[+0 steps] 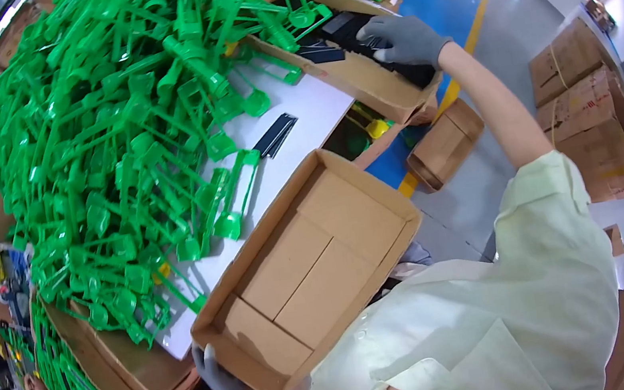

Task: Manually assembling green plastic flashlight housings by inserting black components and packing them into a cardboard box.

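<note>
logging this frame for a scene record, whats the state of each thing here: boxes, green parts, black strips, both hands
near cardboard box: open, empty, tilted, gripped at its lower corner
far cardboard box: open, holding black pieces
green plastic parts: heaped loose on the white table
black strips: lying loose on the table
left hand: gloved, gripping the near box
right hand: gloved, reaching into the far box, grip unclear

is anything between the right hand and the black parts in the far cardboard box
Nothing visible. The right hand already reaches inside the far cardboard box, its fingers resting on the black parts. The left hand grips a corner of the empty cardboard tray.
</note>
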{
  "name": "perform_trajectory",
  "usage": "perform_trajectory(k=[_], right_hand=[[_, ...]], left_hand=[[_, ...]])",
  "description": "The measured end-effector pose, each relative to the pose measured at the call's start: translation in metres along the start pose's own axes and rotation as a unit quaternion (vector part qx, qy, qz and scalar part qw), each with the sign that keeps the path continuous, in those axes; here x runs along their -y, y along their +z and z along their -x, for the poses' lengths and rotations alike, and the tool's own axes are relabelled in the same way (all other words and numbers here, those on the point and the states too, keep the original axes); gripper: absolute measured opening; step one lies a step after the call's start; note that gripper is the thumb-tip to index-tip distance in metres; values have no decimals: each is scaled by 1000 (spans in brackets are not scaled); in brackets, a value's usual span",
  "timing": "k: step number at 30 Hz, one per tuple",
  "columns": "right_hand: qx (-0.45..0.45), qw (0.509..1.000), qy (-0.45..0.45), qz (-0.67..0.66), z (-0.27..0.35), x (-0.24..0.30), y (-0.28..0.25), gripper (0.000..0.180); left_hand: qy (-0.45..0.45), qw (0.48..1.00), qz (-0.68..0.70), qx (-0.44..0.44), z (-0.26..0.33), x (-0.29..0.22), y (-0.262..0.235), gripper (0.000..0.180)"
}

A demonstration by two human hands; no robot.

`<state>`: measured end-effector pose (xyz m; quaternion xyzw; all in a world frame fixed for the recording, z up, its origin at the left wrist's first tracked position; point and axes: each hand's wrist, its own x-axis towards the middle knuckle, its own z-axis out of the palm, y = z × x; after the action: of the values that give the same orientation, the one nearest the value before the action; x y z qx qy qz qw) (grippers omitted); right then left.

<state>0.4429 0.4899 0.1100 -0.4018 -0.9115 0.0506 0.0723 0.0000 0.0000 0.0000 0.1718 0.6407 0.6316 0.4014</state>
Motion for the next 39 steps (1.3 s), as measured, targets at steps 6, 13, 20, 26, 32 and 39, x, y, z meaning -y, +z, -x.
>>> perform_trajectory(k=[6,13,20,26,32,39], right_hand=[[189,963,-31,187,12,-59,-24,67],[216,943,-142,211,20,-72,-15,77],[241,936,-140,215,25,-82,-12,77],[269,919,-180,224,6,-78,-15,70],[264,904,-219,254,3,-78,-15,56],[306,911,-120,247,12,-81,-9,54]], left_hand=[[183,912,-232,-284,0,-46,37,38],[304,911,-245,-134,-35,-100,155,33],[429,781,-276,360,-96,-107,377,22],[417,627,-493,436,-97,-51,525,38],[344,659,-536,401,-94,-6,583,59],[326,675,-570,335,-79,-4,590,58]])
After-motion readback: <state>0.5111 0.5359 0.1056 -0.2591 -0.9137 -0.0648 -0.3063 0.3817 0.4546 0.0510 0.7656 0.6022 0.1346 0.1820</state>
